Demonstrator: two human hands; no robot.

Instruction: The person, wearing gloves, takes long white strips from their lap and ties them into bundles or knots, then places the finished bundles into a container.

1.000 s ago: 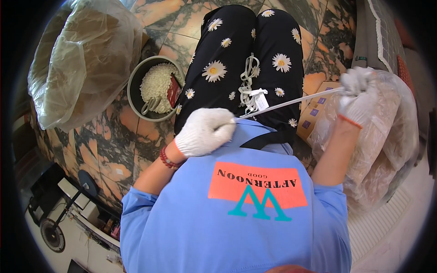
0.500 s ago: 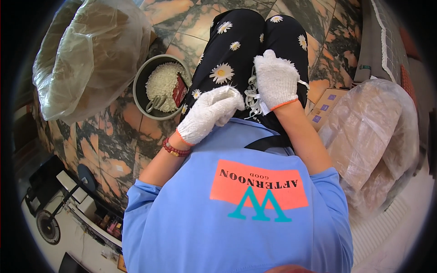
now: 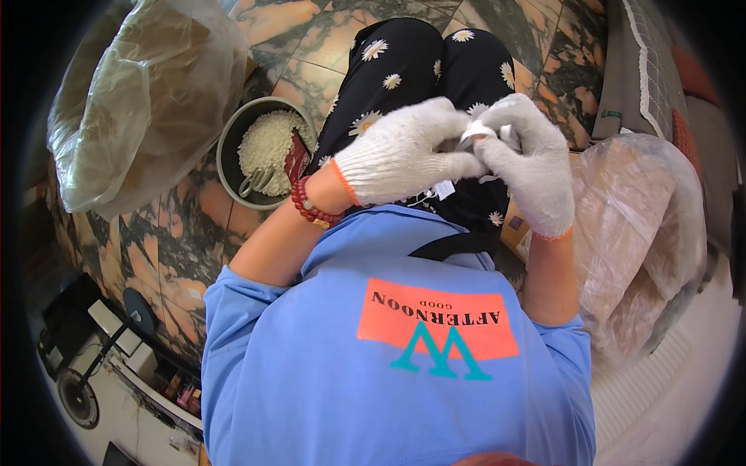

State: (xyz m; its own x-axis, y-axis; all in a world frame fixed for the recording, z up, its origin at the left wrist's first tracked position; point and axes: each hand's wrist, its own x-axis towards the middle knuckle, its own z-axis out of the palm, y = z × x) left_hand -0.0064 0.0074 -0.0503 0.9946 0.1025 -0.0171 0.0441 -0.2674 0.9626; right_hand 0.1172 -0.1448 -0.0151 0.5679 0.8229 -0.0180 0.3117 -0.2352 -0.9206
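Note:
Both my hands wear white knit gloves with orange cuffs and meet above my lap. My right hand (image 3: 536, 155) is closed, its thumb and fingers around a small white looped strip (image 3: 475, 133); I cannot make out exactly what kind. From the left, the fingers of my left hand (image 3: 416, 147) reach the same strip, pinching at its near side; their tips are partly hidden. Below the hands, a small white tag (image 3: 444, 189) and a bit of white cord show against my dark flowered trousers (image 3: 400, 58).
On the floor at left stands a grey bucket (image 3: 225, 167) holding white pellets (image 3: 268, 140), a red packet (image 3: 297, 159) and scissors (image 3: 256, 180). Behind it is a large clear plastic bag (image 3: 144, 101). At right lies a plastic-wrapped bundle (image 3: 622, 225) beside a grey sofa (image 3: 645, 85).
My hands have come together: the left moved right and up, the right turned inward and now grips the white strip. Most of the white cords seen on my lap are hidden or lifted.

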